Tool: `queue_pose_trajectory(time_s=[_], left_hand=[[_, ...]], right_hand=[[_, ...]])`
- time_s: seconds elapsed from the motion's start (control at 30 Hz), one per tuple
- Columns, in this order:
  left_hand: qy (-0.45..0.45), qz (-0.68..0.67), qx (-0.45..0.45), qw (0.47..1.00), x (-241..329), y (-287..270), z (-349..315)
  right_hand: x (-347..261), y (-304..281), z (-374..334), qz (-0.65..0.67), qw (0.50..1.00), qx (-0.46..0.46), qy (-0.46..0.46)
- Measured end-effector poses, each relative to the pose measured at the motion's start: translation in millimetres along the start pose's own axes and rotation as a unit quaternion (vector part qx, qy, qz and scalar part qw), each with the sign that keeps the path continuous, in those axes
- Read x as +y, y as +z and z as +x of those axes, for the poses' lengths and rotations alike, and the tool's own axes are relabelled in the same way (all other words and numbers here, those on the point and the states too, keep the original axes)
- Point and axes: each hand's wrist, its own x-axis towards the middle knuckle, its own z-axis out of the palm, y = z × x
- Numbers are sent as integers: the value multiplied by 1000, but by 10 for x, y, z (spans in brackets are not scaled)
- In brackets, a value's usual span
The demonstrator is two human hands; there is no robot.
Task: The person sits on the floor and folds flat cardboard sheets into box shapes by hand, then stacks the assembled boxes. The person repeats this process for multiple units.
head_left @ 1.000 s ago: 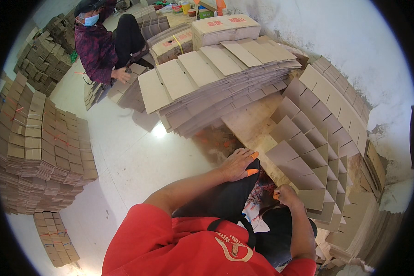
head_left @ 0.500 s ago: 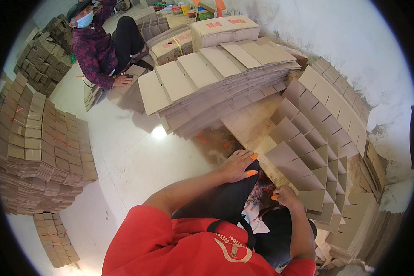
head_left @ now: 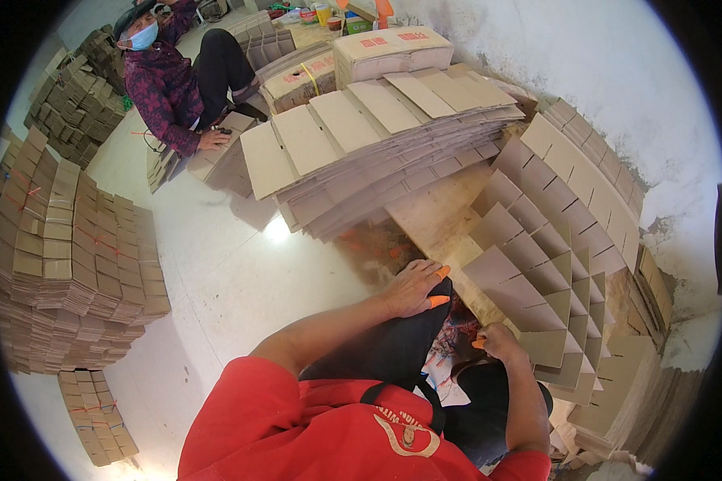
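Note:
My left hand (head_left: 415, 289) rests on my dark-trousered knee, fingers stretched out, with orange finger covers on two of them. Nothing shows in that hand. My right hand (head_left: 501, 342) is curled closed over my other leg, close to the near end of a wooden board (head_left: 441, 215). An orange cover shows at its fingertip; whatever the fingers may hold is hidden. Right beside it, an assembled cardboard divider grid (head_left: 529, 276) stands on the board, its slotted strips crossing to form open cells. Neither hand appears to grip the grid.
Slotted cardboard sheets (head_left: 361, 124) are piled high beyond the board. Behind them sits a carton (head_left: 393, 56). Bundled cardboard stacks (head_left: 80, 248) line the left side. A masked co-worker (head_left: 164, 88) sits at the far left, one hand on cardboard. More sheets (head_left: 618, 393) lean at right.
The co-worker's head and upper body have shifted slightly to the left. My two hands and the divider grid look the same.

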Motion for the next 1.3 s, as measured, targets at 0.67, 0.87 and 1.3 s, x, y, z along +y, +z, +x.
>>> queue_pose_trajectory(time_s=[0.67,0.87,1.3], left_hand=[[-29,-9,-22,999,162,-143,184],[-12,-11,-22,1000,156,-89,140],[-25,14,8,1000,27,-87,124]], right_hand=[[8,168,-93,106,973,109,-175],[19,274,-824,145,974,144,-95],[-100,456,-931,-46,992,94,65]])
